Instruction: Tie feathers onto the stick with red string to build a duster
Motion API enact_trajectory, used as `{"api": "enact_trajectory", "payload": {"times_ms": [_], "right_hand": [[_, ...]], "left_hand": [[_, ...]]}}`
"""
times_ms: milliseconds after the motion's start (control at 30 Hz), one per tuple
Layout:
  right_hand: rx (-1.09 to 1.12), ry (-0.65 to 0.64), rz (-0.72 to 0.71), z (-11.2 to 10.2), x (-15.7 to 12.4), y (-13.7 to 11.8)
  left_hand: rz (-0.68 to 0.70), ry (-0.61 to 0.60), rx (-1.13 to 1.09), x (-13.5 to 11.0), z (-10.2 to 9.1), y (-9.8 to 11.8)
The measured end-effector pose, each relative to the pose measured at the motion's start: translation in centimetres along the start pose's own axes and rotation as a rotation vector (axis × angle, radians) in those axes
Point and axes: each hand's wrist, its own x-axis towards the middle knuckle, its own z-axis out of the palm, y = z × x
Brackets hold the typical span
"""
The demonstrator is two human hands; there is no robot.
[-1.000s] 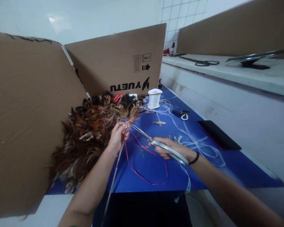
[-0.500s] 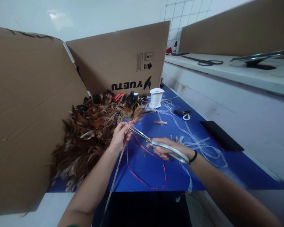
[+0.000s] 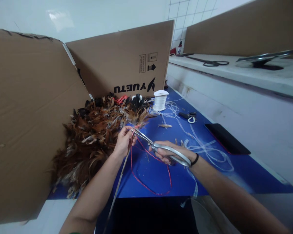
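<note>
Pinched in my left hand (image 3: pixel 125 140) is a thin stick (image 3: pixel 119 180), which slants down toward my lap. Brown feathers (image 3: pixel 139 117) fan out from its upper end. Pink-red string (image 3: pixel 146 188) is wound near that end and hangs in a loop over the blue tabletop. My right hand (image 3: pixel 169 152) is closed round the grey handles of a pair of scissors (image 3: pixel 144 138). Their blades point left and reach the string at my left fingertips; whether they touch it I cannot tell.
A pile of brown feathers (image 3: pixel 90 139) lies left, against cardboard panels (image 3: pixel 122 61). Behind are a white ribbon spool (image 3: pixel 160 101) and loose ribbon (image 3: pixel 207 149). A black phone (image 3: pixel 227 138) and keys (image 3: pixel 189 116) lie right. Black scissors (image 3: pixel 210 62) rest on the ledge.
My right hand and the scissors have shifted slightly left, bringing the blades a little further over my left fingertips. My left hand stays almost where it was.
</note>
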Motion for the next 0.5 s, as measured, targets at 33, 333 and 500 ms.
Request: {"api": "enact_trajectory", "payload": {"times_ms": [33,333,500], "right_hand": [[0.005,-0.003,-0.004,0.0,0.2,0.0],[-0.034,0.077,0.006,1.5,1.0,-0.3],[-0.07,0.127,-0.018,1.8,0.9,-0.2]], "left_hand": [[0.009,-0.002,0.002,0.0,0.0,-0.1],[0.03,0.004,0.03,-0.1,0.3,-0.4],[0.049,-0.018,0.048,-0.2,0.3,-0.5]]}}
